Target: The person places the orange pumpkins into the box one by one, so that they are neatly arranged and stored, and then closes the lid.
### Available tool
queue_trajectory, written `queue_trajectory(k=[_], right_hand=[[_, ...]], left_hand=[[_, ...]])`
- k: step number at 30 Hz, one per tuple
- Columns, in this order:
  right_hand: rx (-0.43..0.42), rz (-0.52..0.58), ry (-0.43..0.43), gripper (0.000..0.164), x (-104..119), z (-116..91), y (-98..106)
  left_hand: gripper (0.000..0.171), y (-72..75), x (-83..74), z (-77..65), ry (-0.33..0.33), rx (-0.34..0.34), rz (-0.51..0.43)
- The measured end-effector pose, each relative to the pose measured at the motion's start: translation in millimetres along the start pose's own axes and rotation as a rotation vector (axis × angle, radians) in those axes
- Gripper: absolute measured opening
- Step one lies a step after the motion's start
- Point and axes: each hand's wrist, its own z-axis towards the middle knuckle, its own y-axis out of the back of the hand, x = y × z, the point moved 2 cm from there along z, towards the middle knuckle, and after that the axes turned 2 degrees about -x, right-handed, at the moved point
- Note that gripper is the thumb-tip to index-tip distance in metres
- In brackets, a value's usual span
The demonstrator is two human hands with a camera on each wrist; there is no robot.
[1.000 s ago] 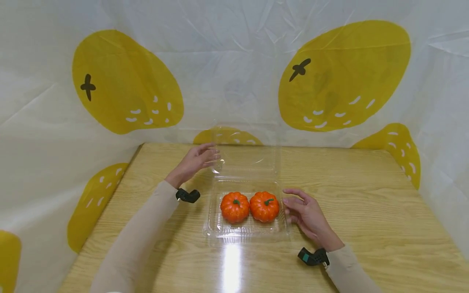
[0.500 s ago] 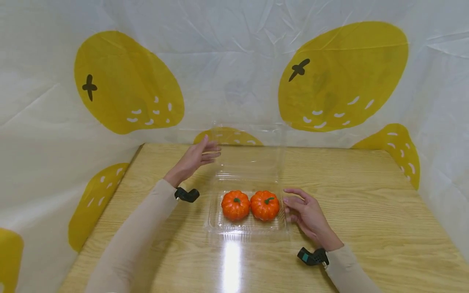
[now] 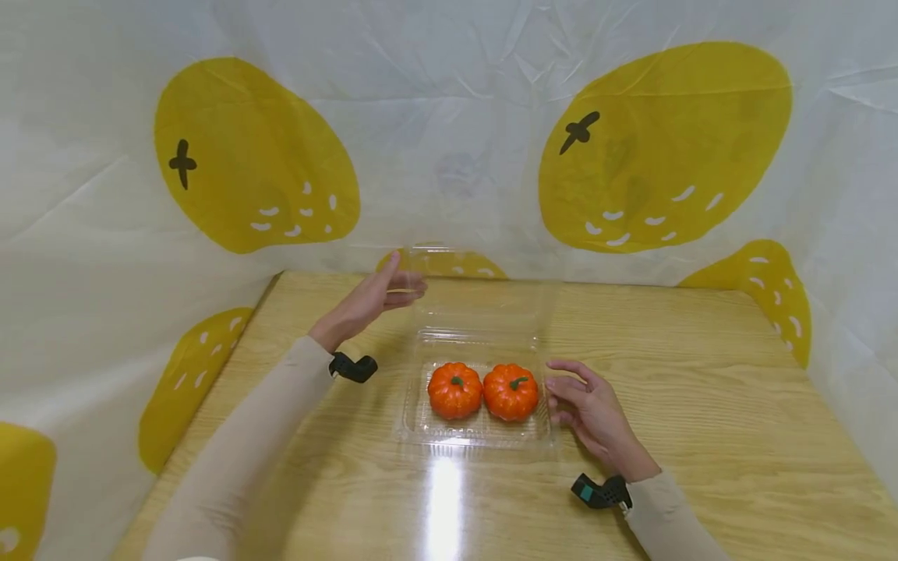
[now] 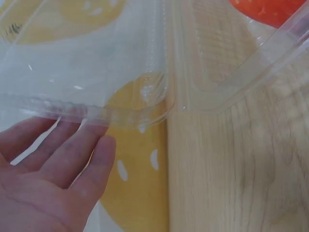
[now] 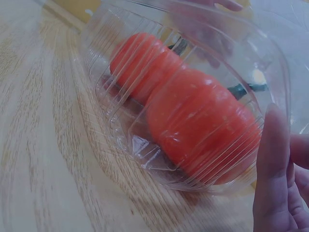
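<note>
A clear plastic clamshell container (image 3: 449, 442) sits on the table with its hinged lid (image 3: 484, 312) raised at the back. Inside its base, two small orange pumpkins with green stems stand side by side, the left pumpkin (image 3: 454, 397) close against the right pumpkin (image 3: 510, 396). My left hand (image 3: 368, 302) is at the lid's left side, thumb up and fingers extended; the left wrist view has its fingertips (image 4: 99, 128) right at the lid's edge. At the base's right wall, my right hand (image 3: 592, 413) lies with loosely bent fingers, one finger (image 5: 273, 154) along the wall.
The wooden table (image 3: 701, 405) reaches back to a whitish curtain (image 3: 449, 117) printed with yellow fruit shapes. Each wrist wears a black camera mount, such as the left mount (image 3: 353, 367). A bright light reflection lies in front of the container.
My left hand's fingers have straightened from a bent pose and its thumb has lifted. The lid stands at a somewhat different tilt, its far edge lower in view. My right hand has stayed put.
</note>
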Motion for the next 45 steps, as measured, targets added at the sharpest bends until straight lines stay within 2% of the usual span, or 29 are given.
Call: queue_trajectory(k=[8, 14, 19, 24, 29, 34, 37, 42, 45], right_hand=[[0.001, 0.007, 0.003, 0.032, 0, -1, 2], [-0.009, 0.002, -0.009, 0.031, -1, -1, 1], [-0.012, -0.006, -0.018, 0.031, -1, -2, 0], [-0.008, -0.012, -0.014, 0.030, -2, -1, -1], [-0.003, -0.017, -0.008, 0.028, -2, -1, 0], [0.003, -0.016, -0.006, 0.026, -2, -1, 0], [0.012, -0.012, -0.003, 0.027, -2, -1, -1], [0.030, 0.002, 0.007, 0.026, -1, -1, -1], [0.036, 0.008, 0.011, 0.026, 0, -1, -2]], left_hand=[[0.102, 3.9, -5.9, -7.0, 0.040, 0.093, 0.070], [0.100, 2.6, -12.1, -12.9, 0.071, 0.146, 0.159], [0.100, 3.4, -13.1, -18.5, 0.049, 0.181, 0.208], [0.081, 4.1, -14.0, -24.3, -0.026, 0.196, 0.234], [0.063, 1.5, -16.1, -31.1, -0.063, 0.184, 0.354], [0.064, -3.7, -18.9, -36.0, -0.090, 0.216, 0.453], [0.066, -6.0, -20.1, -39.2, -0.084, 0.221, 0.502], [0.069, -9.4, -19.7, -45.2, -0.055, 0.202, 0.565], [0.071, -12.0, -19.4, -49.0, -0.061, 0.195, 0.586]])
